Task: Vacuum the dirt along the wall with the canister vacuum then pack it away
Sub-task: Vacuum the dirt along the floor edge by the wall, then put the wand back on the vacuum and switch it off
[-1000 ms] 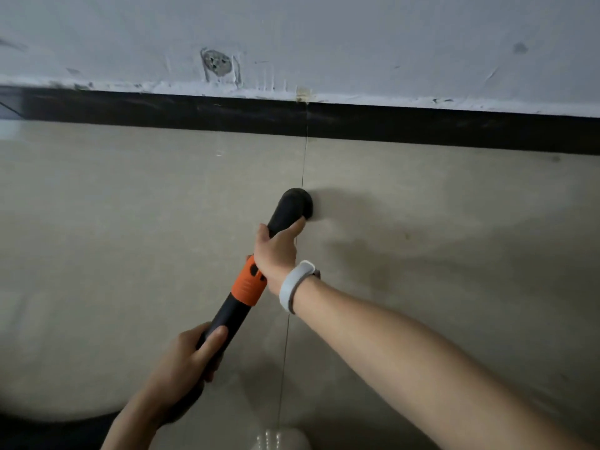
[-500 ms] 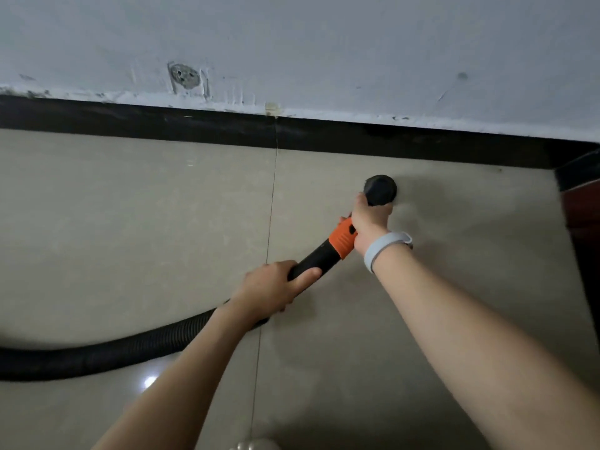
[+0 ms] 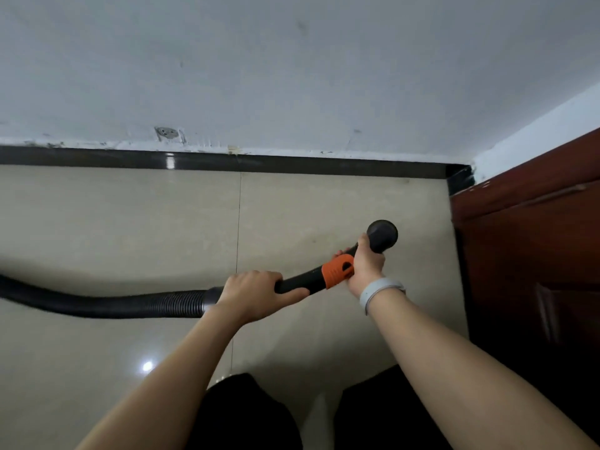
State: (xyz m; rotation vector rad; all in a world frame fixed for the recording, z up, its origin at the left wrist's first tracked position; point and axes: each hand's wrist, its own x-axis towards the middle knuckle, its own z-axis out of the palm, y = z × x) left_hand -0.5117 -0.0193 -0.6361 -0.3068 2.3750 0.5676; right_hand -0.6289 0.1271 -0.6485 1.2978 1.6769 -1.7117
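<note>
black vacuum wand (image 3: 300, 282) gripped by left hand (image 3: 256, 293), right hand (image 3: 365, 266) wrapped near nozzle (image 3: 382, 235) — above beige floor (image 3: 130, 222)

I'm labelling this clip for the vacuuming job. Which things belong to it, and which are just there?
Job:
nozzle
wand
hose
left hand, gripping the wand
right hand, gripping near the nozzle
floor
skirting

Just there:
cabinet
wristband

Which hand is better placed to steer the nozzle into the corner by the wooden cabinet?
Right hand: it grips just behind the nozzle, nearer the cabinet. The left hand holds farther back, by the hose.
</note>
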